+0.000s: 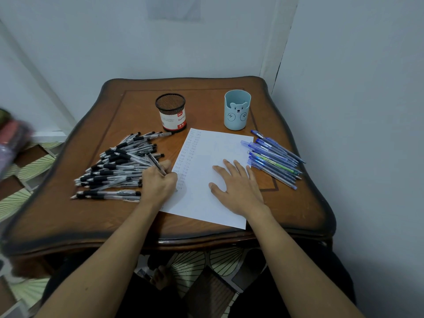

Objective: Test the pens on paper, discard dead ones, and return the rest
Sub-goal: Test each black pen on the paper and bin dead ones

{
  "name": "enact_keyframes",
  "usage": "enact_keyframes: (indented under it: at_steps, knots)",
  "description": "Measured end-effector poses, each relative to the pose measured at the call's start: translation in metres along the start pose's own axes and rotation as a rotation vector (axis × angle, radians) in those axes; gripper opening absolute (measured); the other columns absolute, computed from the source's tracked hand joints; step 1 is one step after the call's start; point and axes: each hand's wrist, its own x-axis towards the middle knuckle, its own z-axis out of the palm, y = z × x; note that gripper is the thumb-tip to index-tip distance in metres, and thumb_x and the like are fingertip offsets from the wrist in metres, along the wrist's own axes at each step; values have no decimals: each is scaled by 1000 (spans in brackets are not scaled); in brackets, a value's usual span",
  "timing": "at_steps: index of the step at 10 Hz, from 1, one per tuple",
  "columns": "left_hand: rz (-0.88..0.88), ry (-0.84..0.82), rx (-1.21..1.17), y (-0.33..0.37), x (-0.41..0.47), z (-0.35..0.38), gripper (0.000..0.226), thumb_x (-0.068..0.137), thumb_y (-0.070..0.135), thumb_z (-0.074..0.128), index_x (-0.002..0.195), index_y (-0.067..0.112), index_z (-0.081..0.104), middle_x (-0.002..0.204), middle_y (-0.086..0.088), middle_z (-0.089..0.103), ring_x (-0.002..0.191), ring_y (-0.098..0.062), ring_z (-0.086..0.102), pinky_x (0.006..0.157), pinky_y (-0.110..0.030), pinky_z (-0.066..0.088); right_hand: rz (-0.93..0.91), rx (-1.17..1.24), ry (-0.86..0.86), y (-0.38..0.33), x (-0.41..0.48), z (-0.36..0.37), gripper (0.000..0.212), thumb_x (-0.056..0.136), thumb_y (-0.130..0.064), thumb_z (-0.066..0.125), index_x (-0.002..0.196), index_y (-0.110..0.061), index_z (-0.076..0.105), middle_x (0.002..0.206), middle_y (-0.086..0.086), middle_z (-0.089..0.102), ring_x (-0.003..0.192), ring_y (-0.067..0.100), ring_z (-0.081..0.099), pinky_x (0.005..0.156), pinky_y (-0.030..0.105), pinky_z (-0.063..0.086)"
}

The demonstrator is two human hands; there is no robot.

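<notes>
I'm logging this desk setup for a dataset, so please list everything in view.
table: one, brown wood, middle of view
paper: one sheet, white, written marks down its left side, centre of table
black pens: a pile, too overlapped to count, clear with black grips, left of paper
blue pens: a pile, too overlapped to count, blue, right of paper
mesh holder: one, black with white and red label, behind paper, left
bear cup: one, light blue, behind paper, right
blurred thing: one, pinkish, left edge, cannot tell what
held pen: one, clear and black, in left hand
left hand: grips held pen at paper's left edge
right hand: flat on paper, fingers spread
</notes>
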Motion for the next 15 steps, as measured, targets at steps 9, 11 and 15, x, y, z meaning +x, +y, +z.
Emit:
enact_keyframes:
  at_steps: [9, 11, 15]
  knots:
    - [-96, 17, -103, 1, 0, -2, 18, 72, 0, 52, 58, 4, 41, 53, -10, 42, 53, -12, 37, 54, -28, 31, 13, 52, -14, -1, 2, -5, 59, 99, -62, 34, 153, -40, 26, 167, -6, 12, 154, 18, 0, 123, 48, -3]
    - [-175, 35, -260, 1, 3, -3, 13, 102, 35, 49, 99, 23, 48, 70, 1, 45, 57, -14, 41, 55, -33, 37, 24, 102, -22, -2, 4, -10, 58, 97, -61, 42, 150, -41, 33, 165, -6, 17, 153, 19, 5, 122, 49, -1]
    - [-170, 10, -194, 26, 20, -8, 27, 103, 44, 46, 94, 25, 62, 63, -3, 63, 53, -18, 63, 52, -33, 55, -19, 116, 98, 3, 7, -10, 53, 87, -61, 56, 136, -42, 49, 152, -9, 36, 143, 12, 24, 116, 45, 12]
